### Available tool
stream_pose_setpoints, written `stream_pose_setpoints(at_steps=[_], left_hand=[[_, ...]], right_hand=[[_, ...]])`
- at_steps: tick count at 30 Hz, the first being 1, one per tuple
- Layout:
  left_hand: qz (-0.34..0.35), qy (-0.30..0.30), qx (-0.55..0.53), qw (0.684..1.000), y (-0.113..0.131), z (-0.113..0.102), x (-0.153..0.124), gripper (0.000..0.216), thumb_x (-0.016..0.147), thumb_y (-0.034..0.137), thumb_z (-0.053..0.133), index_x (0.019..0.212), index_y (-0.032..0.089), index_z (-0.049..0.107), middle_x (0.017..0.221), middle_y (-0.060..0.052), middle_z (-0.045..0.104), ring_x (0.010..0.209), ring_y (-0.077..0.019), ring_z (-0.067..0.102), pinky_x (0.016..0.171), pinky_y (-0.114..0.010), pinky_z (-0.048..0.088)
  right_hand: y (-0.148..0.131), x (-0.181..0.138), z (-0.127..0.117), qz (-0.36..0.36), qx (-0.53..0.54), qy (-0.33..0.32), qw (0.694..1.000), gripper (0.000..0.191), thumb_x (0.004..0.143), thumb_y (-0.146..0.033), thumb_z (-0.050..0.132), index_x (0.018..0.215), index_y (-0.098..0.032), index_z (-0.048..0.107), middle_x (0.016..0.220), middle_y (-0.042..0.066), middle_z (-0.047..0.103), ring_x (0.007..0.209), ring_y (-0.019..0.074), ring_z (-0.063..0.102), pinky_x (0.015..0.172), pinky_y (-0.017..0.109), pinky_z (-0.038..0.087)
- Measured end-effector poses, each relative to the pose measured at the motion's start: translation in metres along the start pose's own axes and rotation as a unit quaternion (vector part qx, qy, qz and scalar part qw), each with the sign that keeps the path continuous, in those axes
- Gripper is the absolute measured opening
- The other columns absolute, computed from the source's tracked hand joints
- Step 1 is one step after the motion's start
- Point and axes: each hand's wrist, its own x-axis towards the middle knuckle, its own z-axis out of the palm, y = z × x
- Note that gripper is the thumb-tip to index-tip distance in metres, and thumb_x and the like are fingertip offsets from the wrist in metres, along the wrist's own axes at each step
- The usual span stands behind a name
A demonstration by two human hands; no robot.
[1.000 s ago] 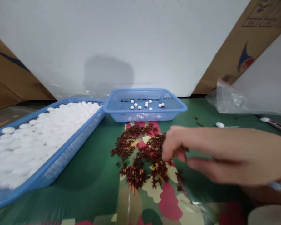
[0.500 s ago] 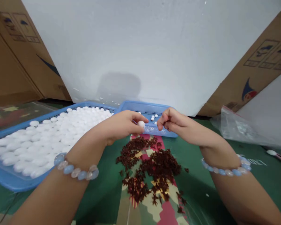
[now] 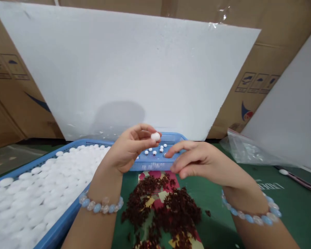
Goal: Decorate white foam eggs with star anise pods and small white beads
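Between the thumb and fingers of my left hand (image 3: 134, 147) is a small white egg-shaped ball (image 3: 155, 137), held up in front of the blue basket. My right hand (image 3: 194, 160) is to the right and slightly lower, its fingers parted and pointing left, with nothing visible in them. Behind both hands stands a small blue basket (image 3: 155, 166) with several white balls (image 3: 161, 149) inside, some bearing dark spots. Below the hands, dark reddish-brown small jagged pieces (image 3: 181, 211) lie heaped on the patterned strip of the table cover.
At left, a large blue tray (image 3: 59, 221) is filled with white egg-shaped balls (image 3: 54, 183). A clear plastic bag (image 3: 248, 148) and a dark pinkish tool (image 3: 300, 181) with a white end lie at right. A white board (image 3: 134, 69) leans against cardboard boxes (image 3: 12, 100) at the back.
My left hand has turned and raised the white ball. The right hand has opened from a curled pinch and come lower. The camera view has tilted upward, showing more of the boxes.
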Motion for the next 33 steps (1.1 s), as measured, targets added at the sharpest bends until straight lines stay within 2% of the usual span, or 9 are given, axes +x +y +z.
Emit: stream_pose_setpoints(at_steps=[2, 6, 9, 14, 17, 21, 27, 33], left_hand=[[-0.005, 0.007, -0.022, 1.0, -0.002, 0.001, 0.002, 0.014, 0.049, 0.007, 0.059, 0.057, 0.017, 0.054, 0.061, 0.004, 0.057, 0.058, -0.0062, 0.052, 0.054, -0.015, 0.04], [-0.012, 0.02, -0.036, 0.999, -0.002, 0.003, 0.005, 0.016, 0.046, 0.007, 0.061, 0.054, 0.018, 0.055, 0.055, 0.005, 0.055, 0.05, -0.0047, 0.049, 0.047, -0.013, 0.039], [-0.012, 0.028, -0.033, 0.999, -0.003, 0.005, 0.007, 0.014, 0.047, 0.008, 0.061, 0.055, 0.019, 0.056, 0.046, 0.007, 0.051, 0.043, -0.0035, 0.046, 0.042, -0.012, 0.037], [-0.028, 0.026, -0.008, 0.999, -0.004, 0.01, 0.008, 0.015, 0.049, 0.01, 0.06, 0.061, 0.019, 0.059, 0.054, 0.005, 0.054, 0.047, -0.0041, 0.047, 0.043, -0.012, 0.038], [-0.029, 0.028, -0.015, 0.999, -0.003, 0.013, 0.007, 0.015, 0.054, 0.012, 0.058, 0.066, 0.019, 0.058, 0.062, 0.004, 0.056, 0.05, -0.0053, 0.05, 0.045, -0.013, 0.041], [-0.008, 0.032, -0.063, 0.998, -0.003, 0.014, 0.007, 0.009, 0.057, 0.013, 0.056, 0.065, 0.018, 0.058, 0.062, 0.003, 0.058, 0.049, -0.0052, 0.051, 0.047, -0.013, 0.043], [-0.027, -0.008, -0.075, 0.997, -0.004, 0.018, 0.006, 0.008, 0.057, 0.014, 0.057, 0.064, 0.018, 0.058, 0.056, 0.004, 0.058, 0.05, -0.0051, 0.051, 0.048, -0.012, 0.042], [-0.049, -0.051, -0.057, 0.996, -0.007, 0.023, 0.009, 0.014, 0.05, 0.008, 0.06, 0.059, 0.019, 0.056, 0.05, 0.006, 0.055, 0.048, -0.0032, 0.049, 0.048, -0.01, 0.038]], right_hand=[[0.001, -0.001, -0.002, 0.01, -0.026, 0.03, 0.999, 0.008, 0.065, -0.016, 0.05, 0.066, -0.015, 0.058, 0.079, 0.004, 0.05, 0.076, 0.0103, 0.05, 0.055, 0.016, 0.044], [0.002, -0.003, -0.005, -0.004, -0.056, 0.003, 0.998, 0.014, 0.068, -0.011, 0.045, 0.07, -0.013, 0.059, 0.076, 0.004, 0.047, 0.064, 0.0075, 0.05, 0.054, 0.018, 0.045], [0.001, -0.004, -0.007, -0.038, -0.048, 0.011, 0.998, 0.013, 0.068, -0.01, 0.046, 0.068, -0.012, 0.059, 0.073, 0.003, 0.05, 0.063, 0.0068, 0.05, 0.054, 0.016, 0.044], [0.001, -0.002, -0.008, -0.07, -0.004, 0.102, 0.992, 0.012, 0.062, -0.007, 0.053, 0.067, -0.016, 0.057, 0.059, -0.002, 0.055, 0.058, 0.0054, 0.051, 0.052, 0.013, 0.043], [0.003, -0.001, -0.007, -0.041, 0.072, 0.171, 0.982, 0.015, 0.056, -0.005, 0.057, 0.063, -0.018, 0.057, 0.055, -0.004, 0.054, 0.052, 0.0036, 0.051, 0.048, 0.011, 0.042], [0.005, 0.001, -0.003, -0.008, 0.176, 0.226, 0.958, 0.019, 0.054, -0.001, 0.057, 0.058, -0.02, 0.058, 0.055, -0.006, 0.053, 0.05, 0.0019, 0.052, 0.047, 0.008, 0.043], [0.009, 0.003, 0.002, -0.016, 0.239, 0.253, 0.937, 0.025, 0.056, 0.002, 0.053, 0.061, -0.021, 0.059, 0.056, -0.007, 0.055, 0.053, 0.0015, 0.054, 0.05, 0.007, 0.045], [0.011, 0.004, 0.006, -0.049, 0.195, 0.281, 0.938, 0.027, 0.061, 0.001, 0.049, 0.068, -0.023, 0.057, 0.064, -0.006, 0.057, 0.06, 0.0025, 0.054, 0.055, 0.01, 0.044]])
